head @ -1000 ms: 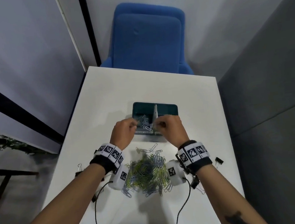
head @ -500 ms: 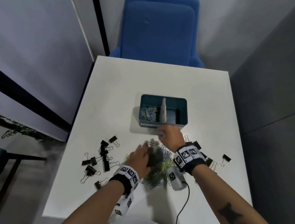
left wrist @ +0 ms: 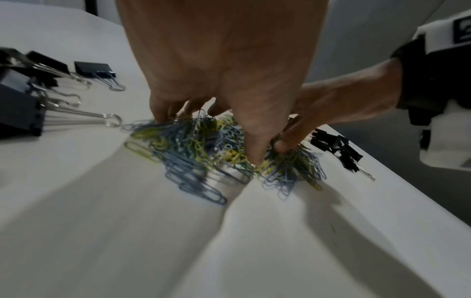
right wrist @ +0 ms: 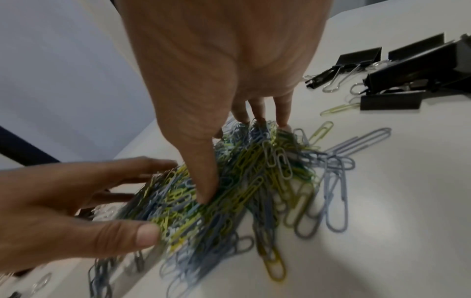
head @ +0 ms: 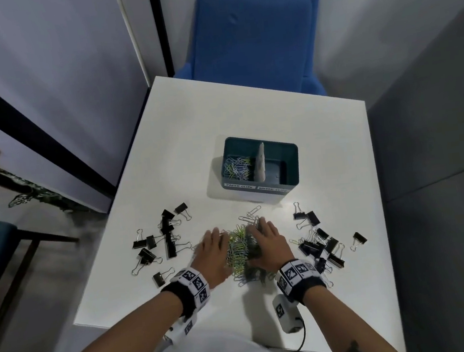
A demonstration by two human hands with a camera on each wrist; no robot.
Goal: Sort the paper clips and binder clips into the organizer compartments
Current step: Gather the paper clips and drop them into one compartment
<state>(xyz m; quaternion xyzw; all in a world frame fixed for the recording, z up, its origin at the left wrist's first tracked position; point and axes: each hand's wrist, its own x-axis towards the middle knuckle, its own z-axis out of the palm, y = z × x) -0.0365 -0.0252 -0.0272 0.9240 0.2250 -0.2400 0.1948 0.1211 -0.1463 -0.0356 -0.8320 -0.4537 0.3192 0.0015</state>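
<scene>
From the head view, both forearms reach forward over the white surface [head: 192, 140], the left hand [head: 213, 253] and right hand [head: 267, 244] palm-down on either side of the pile of paper clips [head: 240, 247], cupping it between them. Beyond the pile stands the teal organizer [head: 261, 166], its left compartment holding some paper clips, its right one dark inside; black binder clips [head: 166, 241] lie scattered left of the hands and more right of them. A blue chair [head: 252, 34] stands at the far edge, grey walls around. In the left wrist view, the left hand [left wrist: 224, 80] points down with fingers [left wrist: 160, 113] bent into the pile [left wrist: 203, 145] and thumb dug into its near side; the right hand [left wrist: 331, 106] presses in from the other side. In the right wrist view, the right hand [right wrist: 229, 70] has fingertips [right wrist: 282, 115] on the far edge of the pile [right wrist: 229, 181], thumb pushed into it, while the left hand [right wrist: 63, 201] is spread, thumb and fingers against the pile's flank. Binder clips [right wrist: 397, 76] lie behind.
</scene>
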